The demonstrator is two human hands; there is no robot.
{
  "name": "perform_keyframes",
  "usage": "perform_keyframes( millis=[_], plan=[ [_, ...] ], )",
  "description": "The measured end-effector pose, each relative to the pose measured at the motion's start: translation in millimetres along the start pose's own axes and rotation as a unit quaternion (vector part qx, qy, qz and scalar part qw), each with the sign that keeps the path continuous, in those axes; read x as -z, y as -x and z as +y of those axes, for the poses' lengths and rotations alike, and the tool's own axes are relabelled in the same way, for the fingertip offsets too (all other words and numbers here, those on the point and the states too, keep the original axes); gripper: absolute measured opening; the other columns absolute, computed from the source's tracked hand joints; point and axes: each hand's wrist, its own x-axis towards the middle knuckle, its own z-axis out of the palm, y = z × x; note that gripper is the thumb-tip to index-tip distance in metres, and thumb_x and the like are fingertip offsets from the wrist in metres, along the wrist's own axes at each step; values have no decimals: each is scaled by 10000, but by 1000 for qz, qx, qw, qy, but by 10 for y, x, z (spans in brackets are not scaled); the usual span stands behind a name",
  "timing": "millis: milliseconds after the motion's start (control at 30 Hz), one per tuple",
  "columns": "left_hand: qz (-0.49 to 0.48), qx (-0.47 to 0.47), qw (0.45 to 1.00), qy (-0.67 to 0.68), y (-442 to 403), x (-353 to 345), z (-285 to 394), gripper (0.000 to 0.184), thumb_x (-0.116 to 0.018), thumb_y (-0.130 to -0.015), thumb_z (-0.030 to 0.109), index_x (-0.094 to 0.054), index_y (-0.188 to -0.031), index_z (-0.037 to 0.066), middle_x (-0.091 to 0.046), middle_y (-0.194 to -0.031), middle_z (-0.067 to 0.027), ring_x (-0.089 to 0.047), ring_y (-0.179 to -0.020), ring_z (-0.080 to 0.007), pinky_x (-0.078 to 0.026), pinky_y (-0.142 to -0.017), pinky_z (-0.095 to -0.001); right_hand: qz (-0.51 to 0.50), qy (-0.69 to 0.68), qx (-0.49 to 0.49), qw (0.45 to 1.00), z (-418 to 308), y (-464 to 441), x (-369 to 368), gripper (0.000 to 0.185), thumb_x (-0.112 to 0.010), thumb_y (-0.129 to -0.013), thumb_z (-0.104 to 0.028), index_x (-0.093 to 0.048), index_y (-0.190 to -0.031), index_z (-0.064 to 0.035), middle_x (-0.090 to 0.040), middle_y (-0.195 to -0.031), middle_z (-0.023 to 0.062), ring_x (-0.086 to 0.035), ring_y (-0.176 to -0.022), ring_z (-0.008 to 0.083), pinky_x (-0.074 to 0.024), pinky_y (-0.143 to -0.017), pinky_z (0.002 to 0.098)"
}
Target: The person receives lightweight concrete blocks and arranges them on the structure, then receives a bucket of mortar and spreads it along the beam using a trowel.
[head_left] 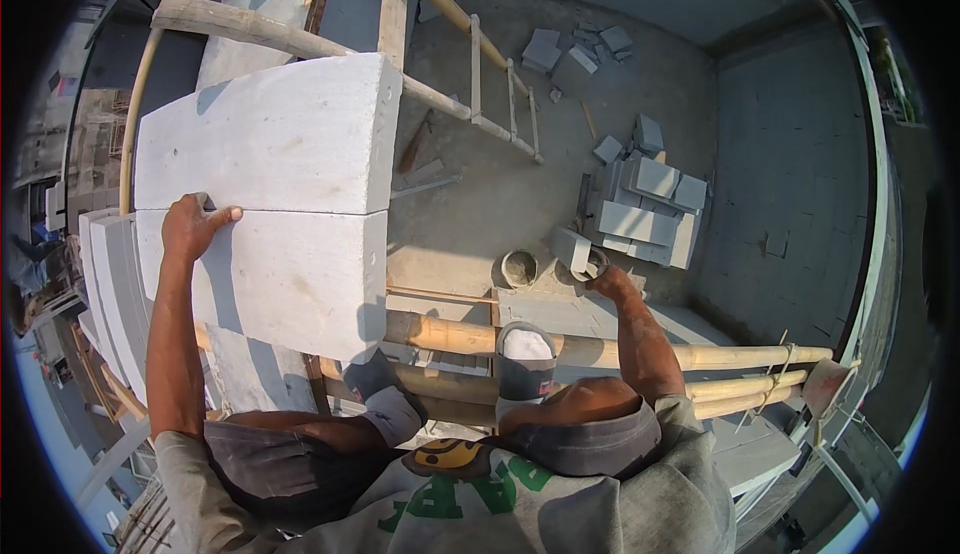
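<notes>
Two large pale aerated concrete blocks lie side by side at the left: a far block (265,134) and a near block (300,279), their long edges meeting in a thin seam. My left hand (193,225) grips at this seam, fingers curled at the near block's edge and thumb stretched along it. My right hand (612,282) reaches down at the right, its fingers closed beside a dark round rim (595,262) and a pale box-like piece (571,250). What exactly it holds is unclear. Left of it stands a bucket (519,269) with grey contents.
Bamboo poles (600,351) run across beneath my feet. A wooden ladder-like frame (440,101) stands beyond the blocks. Far below, a stack of blocks (640,222) and broken pieces (575,66) lie on the floor. A block wall (785,184) rises at the right.
</notes>
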Motion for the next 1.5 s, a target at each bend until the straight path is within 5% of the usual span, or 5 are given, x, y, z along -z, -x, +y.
perform_keyframes(
  millis=[100, 167, 600, 1500],
  plan=[
    [-1, 12, 1000, 7, 32, 38, 42, 590, -762, -596, 567, -647, -727, 3, -644, -657, -161, -639, -592, -277, -496, -569, -362, 45, -26, 52, 997, 138, -148, -158, 527, -740, -634, -313, -641, -1076, -45, -661, -1021, 192, -634, -972, 315, -497, -824, 367],
    [7, 8, 1000, 0, 23, 28, 20, 585, -763, -599, 561, -651, -733, 2, -646, -659, -161, -641, -595, -278, -497, -572, -361, 20, 5, -12, 1000, 234, -253, -230, 554, -749, -630, -326, -633, -1080, -25, -656, -1019, 206, -627, -983, 313, -491, -837, 371],
    [23, -11, 999, -21, 59, -30, 3, 624, -734, -624, 599, -631, -735, -6, -622, -638, -164, -631, -597, -281, -489, -575, -375, 69, 8, -6, 998, 227, -185, -231, 495, -751, -630, -350, -666, -963, 6, -661, -996, 221, -640, -963, 327, -515, -814, 372],
    [6, -1, 1000, -25, 52, 9, 4, 637, -726, -632, 607, -622, -746, -11, -633, -689, -182, -633, -636, -304, -489, -594, -390, 74, 7, -28, 997, -21, -130, -95, 534, -714, -653, -363, -653, -1024, 16, -634, -1037, 259, -624, -996, 356, -504, -863, 400]
  ],
)
